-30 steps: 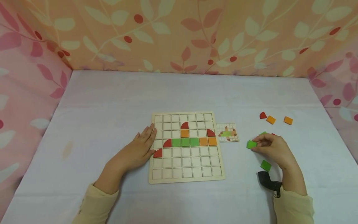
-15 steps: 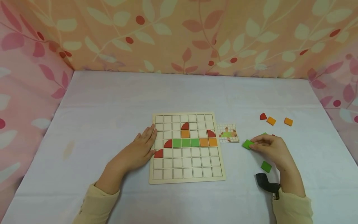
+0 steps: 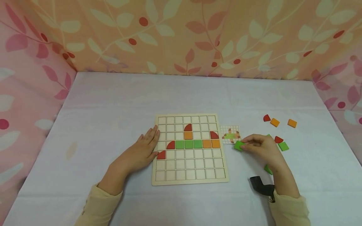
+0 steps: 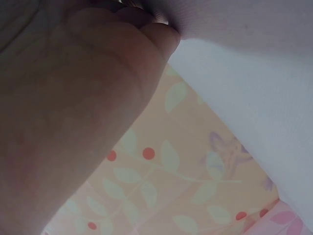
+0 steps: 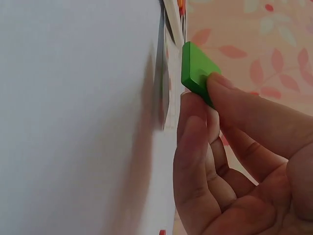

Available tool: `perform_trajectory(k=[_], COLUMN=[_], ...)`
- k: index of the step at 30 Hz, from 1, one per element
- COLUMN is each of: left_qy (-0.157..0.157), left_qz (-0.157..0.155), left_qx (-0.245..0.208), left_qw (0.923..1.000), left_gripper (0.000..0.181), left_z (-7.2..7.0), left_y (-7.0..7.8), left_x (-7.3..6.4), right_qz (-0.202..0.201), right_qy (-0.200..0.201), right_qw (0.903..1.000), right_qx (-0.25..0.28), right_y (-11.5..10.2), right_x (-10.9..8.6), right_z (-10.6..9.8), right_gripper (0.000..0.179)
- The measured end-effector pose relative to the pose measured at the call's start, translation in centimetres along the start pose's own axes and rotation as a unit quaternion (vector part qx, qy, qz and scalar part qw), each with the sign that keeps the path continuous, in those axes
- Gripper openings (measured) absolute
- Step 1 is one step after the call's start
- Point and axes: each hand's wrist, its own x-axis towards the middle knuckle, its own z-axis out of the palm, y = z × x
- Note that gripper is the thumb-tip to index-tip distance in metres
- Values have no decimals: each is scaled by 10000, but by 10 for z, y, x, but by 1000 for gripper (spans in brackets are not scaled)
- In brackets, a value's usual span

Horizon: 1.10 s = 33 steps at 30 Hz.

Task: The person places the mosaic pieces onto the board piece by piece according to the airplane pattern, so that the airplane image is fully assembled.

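Note:
My right hand [image 3: 261,149] pinches a green square tile [image 5: 199,68] between thumb and fingers, raised over the table by the lower right corner of a small pattern card [image 3: 230,133]. Left of the card lies a wooden grid board [image 3: 189,181]. Its cells hold several red quarter-circle tiles [image 3: 188,127], a row of green tiles [image 3: 188,144], and a few orange tiles [image 3: 207,143]. My left hand [image 3: 142,149] rests with straight fingers along the board's left edge; in the left wrist view its underside fills the upper left.
To the right lie loose orange tiles [image 3: 292,123], red quarter-circle tiles [image 3: 278,139] and green tiles [image 3: 283,146]; one more green tile [image 3: 268,169] is partly behind the right wrist. A black curved device [image 3: 261,187] sits at that wrist. Patterned cloth [image 3: 198,37] walls the table's back and sides.
My right hand has moved left with the green tile, from the loose tiles to the card's corner, uncovering a red and a green tile. The left hand stays at the board.

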Motion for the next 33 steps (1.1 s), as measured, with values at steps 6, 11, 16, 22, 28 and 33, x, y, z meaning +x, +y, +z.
perform_trajectory(k=[6, 11, 16, 22, 28, 33], left_qy=[-17, -32, -64, -58, -60, -70], left_qz=[-27, -26, -18, -7, -21, -43], left_qx=[21, 20, 18, 27, 27, 34], left_qw=[10000, 10000, 10000, 10000, 10000, 10000], left_gripper=[69, 68, 68, 68, 68, 68], left_z=[1, 1, 0, 0, -1, -1], left_y=[-1, -1, 0, 0, 1, 1], left_x=[0, -1, -1, 0, -1, -1], right_qz=[-30, -130, -284, -459, -608, -695], right_qy=[-115, -271, -487, -641, -753, -899], right_qw=[9999, 9993, 9978, 9958, 9942, 9920], right_qx=[53, 235, 342, 474, 462, 543], right_y=[-10, -20, -29, -38, -48, -58], right_x=[1, 4, 8, 11, 14, 16], right_z=[10, 18, 31, 42, 49, 60], right_gripper=[22, 21, 18, 16, 13, 13])
